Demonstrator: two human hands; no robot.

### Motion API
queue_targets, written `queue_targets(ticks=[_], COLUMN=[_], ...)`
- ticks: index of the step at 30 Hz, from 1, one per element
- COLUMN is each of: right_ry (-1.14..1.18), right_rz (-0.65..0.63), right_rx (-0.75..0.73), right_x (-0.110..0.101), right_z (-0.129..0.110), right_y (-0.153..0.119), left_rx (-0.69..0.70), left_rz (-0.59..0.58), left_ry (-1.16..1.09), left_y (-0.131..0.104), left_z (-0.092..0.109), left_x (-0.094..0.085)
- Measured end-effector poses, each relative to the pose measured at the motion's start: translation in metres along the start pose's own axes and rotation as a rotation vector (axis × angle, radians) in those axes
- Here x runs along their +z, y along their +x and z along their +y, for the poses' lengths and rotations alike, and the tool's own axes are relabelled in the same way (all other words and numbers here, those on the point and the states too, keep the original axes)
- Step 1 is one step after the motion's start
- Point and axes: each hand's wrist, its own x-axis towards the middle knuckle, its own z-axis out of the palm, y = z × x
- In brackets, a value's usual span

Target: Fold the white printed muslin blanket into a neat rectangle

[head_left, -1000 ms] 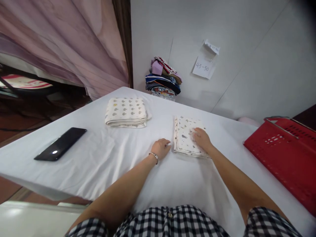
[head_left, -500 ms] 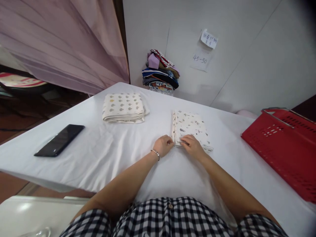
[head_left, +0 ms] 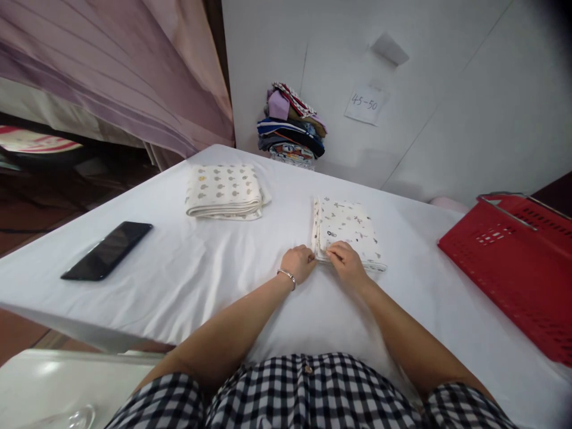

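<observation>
A folded white cloth [head_left: 351, 229] with small printed figures lies on the white-covered table [head_left: 187, 268] in front of me. My left hand [head_left: 298, 263], a bracelet on its wrist, pinches the cloth's near left corner with closed fingers. Just right of it, my right hand [head_left: 346, 263] has thumb and fingers pressed together on the cloth's near edge. The fingertips partly cover the corner. Farther left rests a second folded cloth [head_left: 224, 189], thicker, with grey tree-like prints and one yellow one; neither hand touches it.
A black phone [head_left: 107, 250] lies on the table's left side. At the right stands a red plastic basket [head_left: 509, 256] with a metal handle. A stack of folded clothes [head_left: 292, 128] sits beyond the far edge, near a wall paper [head_left: 364, 104] reading 45-50. A pink curtain [head_left: 134, 59] hangs left.
Both hands stay at the cloth's near left corner, with only slight shifts of the fingers. The upper paper on the wall has flipped up. The view has tilted slightly.
</observation>
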Motion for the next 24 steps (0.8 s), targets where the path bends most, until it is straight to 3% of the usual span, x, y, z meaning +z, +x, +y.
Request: queue_targets(ticks=[6, 17, 24], right_ry=[-0.147, -0.017, -0.107], right_rz=[-0.051, -0.073, -0.107], right_rx=[-0.146, 0.083, 0.030], right_x=[0.0012, 0.0055, 0.0050], right_z=[0.0016, 0.0091, 0.0004], right_y=[-0.0051, -0.0003, -0.0030], left_rx=[0.017, -0.052, -0.069], left_rz=[0.011, 0.049, 0.043], left_ry=[-0.021, -0.288, -0.357], left_y=[0.0008, 0.0005, 0.0000], left_z=[-0.0013, 0.0009, 0.0015], left_x=[0.0044, 0.0059, 0.0044])
